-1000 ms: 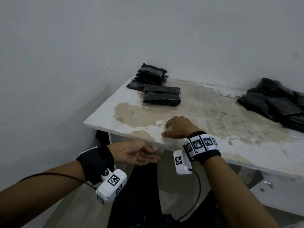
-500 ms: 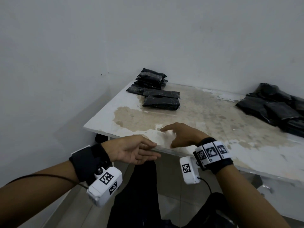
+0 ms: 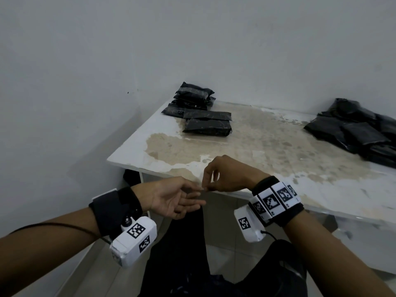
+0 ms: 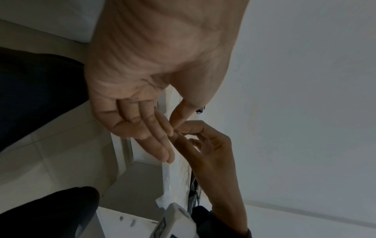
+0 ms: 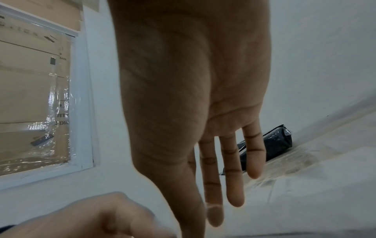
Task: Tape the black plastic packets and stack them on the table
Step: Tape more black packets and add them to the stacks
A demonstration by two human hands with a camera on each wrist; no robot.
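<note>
Taped black packets (image 3: 194, 96) are stacked at the table's far left corner, with two more (image 3: 206, 125) lying in front of them. A loose heap of black packets (image 3: 360, 129) lies at the far right. My left hand (image 3: 192, 195) is held palm up just off the table's front edge, thumb tip against the forefinger. My right hand (image 3: 206, 187) meets it there, thumb and forefinger pinching a small clear piece of tape that barely shows. In the left wrist view the tips of both hands (image 4: 177, 128) touch. One packet (image 5: 272, 145) shows behind my right fingers (image 5: 234, 169).
The white table (image 3: 267, 151) has a worn, stained top and stands against a white wall at the left and back. My dark-clothed legs (image 3: 182, 254) are below its front edge. A plastic-wrapped cardboard box (image 5: 30, 96) shows in the right wrist view.
My right hand has lifted off the table's front edge and come back to my left fingertips. My left hand has stayed palm up, its thumb now down on the forefinger.
</note>
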